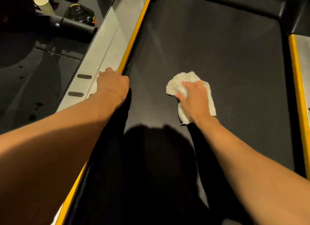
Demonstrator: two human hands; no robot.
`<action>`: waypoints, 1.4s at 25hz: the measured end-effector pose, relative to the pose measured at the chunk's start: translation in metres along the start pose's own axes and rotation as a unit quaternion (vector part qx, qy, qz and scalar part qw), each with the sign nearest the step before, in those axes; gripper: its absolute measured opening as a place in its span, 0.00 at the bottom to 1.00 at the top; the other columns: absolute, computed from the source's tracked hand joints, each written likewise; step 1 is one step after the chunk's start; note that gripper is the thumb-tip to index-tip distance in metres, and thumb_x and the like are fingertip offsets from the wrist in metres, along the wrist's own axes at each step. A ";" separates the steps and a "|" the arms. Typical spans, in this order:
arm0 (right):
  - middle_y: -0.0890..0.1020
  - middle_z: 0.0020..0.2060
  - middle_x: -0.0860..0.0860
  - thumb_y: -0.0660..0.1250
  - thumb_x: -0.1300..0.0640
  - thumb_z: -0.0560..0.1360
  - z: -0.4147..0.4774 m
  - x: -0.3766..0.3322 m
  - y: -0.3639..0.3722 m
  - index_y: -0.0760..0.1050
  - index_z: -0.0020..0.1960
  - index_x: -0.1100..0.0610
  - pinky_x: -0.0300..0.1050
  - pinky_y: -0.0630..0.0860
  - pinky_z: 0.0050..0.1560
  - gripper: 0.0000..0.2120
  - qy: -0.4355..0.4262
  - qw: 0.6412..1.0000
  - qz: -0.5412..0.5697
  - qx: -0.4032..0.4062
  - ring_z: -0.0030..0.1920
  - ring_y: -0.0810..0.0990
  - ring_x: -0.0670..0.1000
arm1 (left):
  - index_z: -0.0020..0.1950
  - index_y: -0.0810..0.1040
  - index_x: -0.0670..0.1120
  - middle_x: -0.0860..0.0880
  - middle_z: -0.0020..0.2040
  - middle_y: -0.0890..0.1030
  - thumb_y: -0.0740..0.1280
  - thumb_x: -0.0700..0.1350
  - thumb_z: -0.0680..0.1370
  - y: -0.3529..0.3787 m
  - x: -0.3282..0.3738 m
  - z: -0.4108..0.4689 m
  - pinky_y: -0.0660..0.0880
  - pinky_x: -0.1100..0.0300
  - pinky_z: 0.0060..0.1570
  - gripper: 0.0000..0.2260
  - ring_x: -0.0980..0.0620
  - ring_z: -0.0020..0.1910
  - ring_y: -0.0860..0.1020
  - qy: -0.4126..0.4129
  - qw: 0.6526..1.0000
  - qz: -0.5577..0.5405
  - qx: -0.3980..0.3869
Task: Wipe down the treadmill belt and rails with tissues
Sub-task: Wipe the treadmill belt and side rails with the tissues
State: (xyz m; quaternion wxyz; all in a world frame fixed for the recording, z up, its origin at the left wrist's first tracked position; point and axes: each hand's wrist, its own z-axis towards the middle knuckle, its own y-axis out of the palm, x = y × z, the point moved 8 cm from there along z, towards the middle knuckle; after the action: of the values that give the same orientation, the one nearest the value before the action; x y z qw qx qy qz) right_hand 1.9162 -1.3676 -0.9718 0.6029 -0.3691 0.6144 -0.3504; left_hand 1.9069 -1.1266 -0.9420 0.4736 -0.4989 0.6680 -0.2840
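The black treadmill belt (pixel 218 57) runs up the middle of the view. A crumpled white tissue (pixel 177 83) lies on it. My right hand (pixel 196 99) presses down on the tissue, thumb and fingers bunching it. The grey left rail (pixel 107 46) with its yellow edge strip (pixel 135 35) borders the belt. My left hand (pixel 112 83) rests palm down on that rail beside the yellow strip. A pale patch shows under its wrist; I cannot tell if it is tissue. The right rail (pixel 304 57) shows at the frame's right edge.
Black rubber pads (pixel 84 76) sit on the left rail near my left hand. Left of the treadmill are a dark floor, a black tube (pixel 78 27), a dark round object (pixel 78 13) and a pale bottle (pixel 44 4). A black motor cover (pixel 234 6) closes the belt's far end.
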 end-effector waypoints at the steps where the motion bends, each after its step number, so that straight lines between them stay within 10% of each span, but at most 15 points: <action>1: 0.75 0.54 0.58 0.68 0.54 0.74 -0.005 -0.015 0.008 0.77 0.58 0.59 0.41 0.67 0.54 0.15 -0.037 0.999 0.014 -0.011 0.55 0.73 0.58 | 0.70 0.65 0.40 0.35 0.66 0.67 0.60 0.40 0.80 -0.002 0.001 0.000 0.68 0.46 0.63 0.18 0.37 0.66 0.67 -0.007 1.000 0.019 -0.012; 5: 0.73 0.57 0.52 0.67 0.50 0.76 -0.056 0.000 0.011 0.74 0.66 0.51 0.43 0.67 0.58 0.20 -0.083 0.995 0.033 -0.032 0.58 0.68 0.53 | 0.67 0.70 0.47 0.39 0.66 0.69 0.61 0.43 0.79 -0.010 0.024 -0.009 0.70 0.50 0.57 0.16 0.40 0.67 0.65 0.022 0.995 0.094 0.015; 9: 0.72 0.59 0.52 0.67 0.48 0.76 -0.028 0.065 -0.020 0.74 0.66 0.51 0.37 0.60 0.56 0.20 0.034 0.998 0.041 0.029 0.60 0.69 0.55 | 0.63 0.70 0.43 0.41 0.60 0.68 0.63 0.46 0.78 -0.020 0.075 -0.029 0.72 0.49 0.46 0.15 0.40 0.57 0.70 0.139 0.986 -0.053 0.071; 15: 0.72 0.58 0.49 0.67 0.52 0.76 -0.048 0.046 -0.012 0.73 0.67 0.52 0.34 0.58 0.57 0.20 -0.024 0.998 0.061 -0.014 0.59 0.67 0.50 | 0.71 0.63 0.46 0.42 0.63 0.72 0.71 0.53 0.73 -0.041 0.139 -0.013 0.73 0.49 0.52 0.31 0.40 0.60 0.74 0.198 0.971 -0.048 -0.124; 20: 0.76 0.53 0.49 0.64 0.40 0.72 -0.041 0.132 -0.041 0.78 0.55 0.50 0.47 0.72 0.58 0.18 0.049 0.997 0.046 0.024 0.56 0.75 0.53 | 0.76 0.32 0.52 0.31 0.75 0.42 0.74 0.60 0.68 -0.023 0.186 -0.014 0.62 0.36 0.67 0.57 0.29 0.73 0.51 0.213 0.959 0.054 -0.178; 35: 0.73 0.57 0.54 0.68 0.52 0.75 -0.055 0.154 -0.073 0.74 0.66 0.53 0.42 0.65 0.60 0.20 0.094 0.994 0.004 0.058 0.59 0.71 0.58 | 0.75 0.31 0.54 0.44 0.75 0.30 0.67 0.68 0.68 -0.013 0.212 -0.028 0.62 0.34 0.67 0.54 0.32 0.74 0.39 0.253 0.958 -0.023 -0.131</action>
State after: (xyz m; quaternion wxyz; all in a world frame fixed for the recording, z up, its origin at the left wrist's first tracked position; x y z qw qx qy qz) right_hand 1.8632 -1.5380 -0.9806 0.5642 -0.2963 0.6488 -0.4158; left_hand 1.8755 -1.3316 -0.9937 0.2128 -0.4834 0.7860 -0.3213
